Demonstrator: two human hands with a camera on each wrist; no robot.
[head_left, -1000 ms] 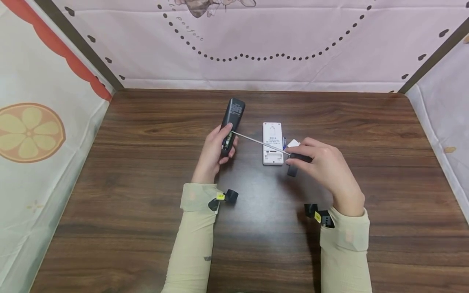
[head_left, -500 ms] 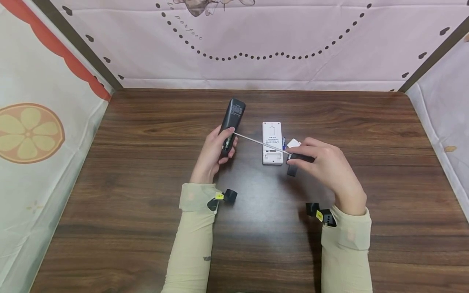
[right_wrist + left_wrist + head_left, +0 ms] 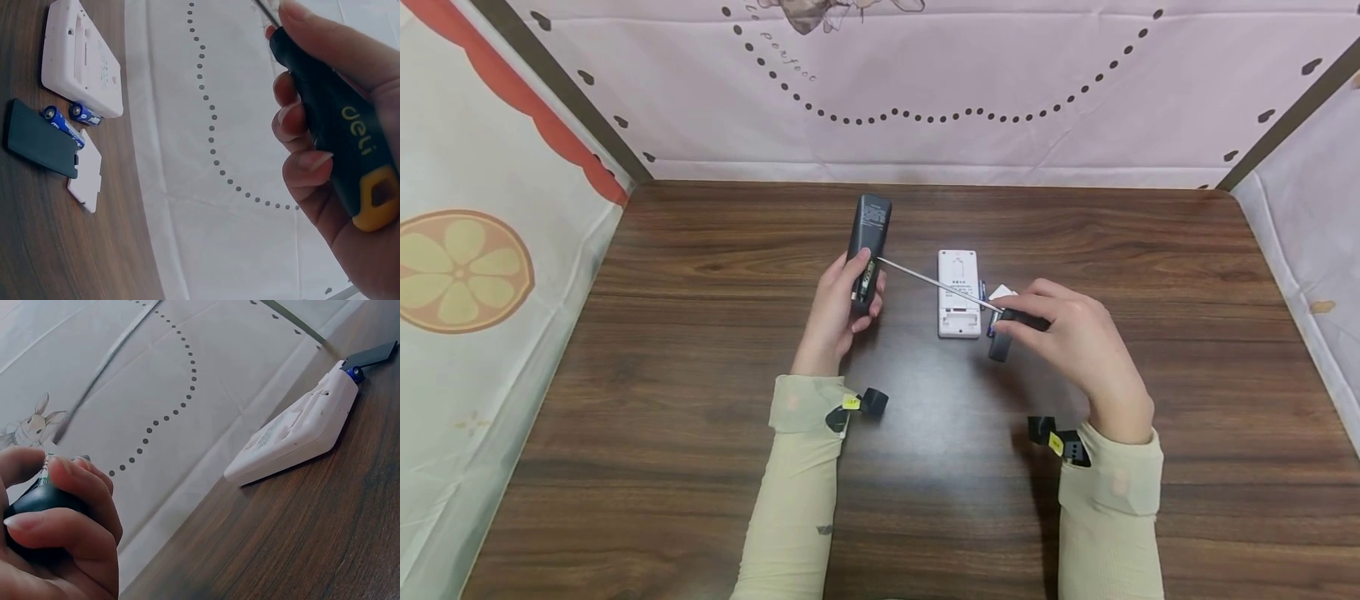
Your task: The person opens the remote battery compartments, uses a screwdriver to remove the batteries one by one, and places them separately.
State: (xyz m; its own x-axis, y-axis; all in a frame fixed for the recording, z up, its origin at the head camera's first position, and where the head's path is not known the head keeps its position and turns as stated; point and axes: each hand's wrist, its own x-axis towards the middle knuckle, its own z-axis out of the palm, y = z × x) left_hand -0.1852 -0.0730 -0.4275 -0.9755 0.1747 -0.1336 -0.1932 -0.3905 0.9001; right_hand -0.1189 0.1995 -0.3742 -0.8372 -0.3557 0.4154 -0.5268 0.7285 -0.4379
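Note:
A black remote control (image 3: 871, 221) is gripped in my left hand (image 3: 829, 312), its back up and its battery compartment uncovered. A battery (image 3: 868, 273) shows inside, partly covered by the thumb. In the left wrist view the fingers (image 3: 69, 531) curl round the remote's end. My right hand (image 3: 1086, 346) holds a screwdriver (image 3: 331, 119) by its dark green and yellow handle. The metal shaft (image 3: 936, 282) points left, its tip right at the compartment's edge beside my left thumb. Between the hands, a white remote control (image 3: 958, 287) lies back up on the table with its battery bay uncovered.
Beside the white remote lie two blue batteries (image 3: 61, 124), a black battery cover (image 3: 37, 140) and a white cover (image 3: 89, 172), partly under my right hand in the head view. The wooden table (image 3: 700, 467) ends at fabric walls (image 3: 925, 75) at the back and sides.
The black remote has turned slightly, its top end shifting left and away from me. The screwdriver's tip and handle have moved a little, the handle shifting slightly to the right.

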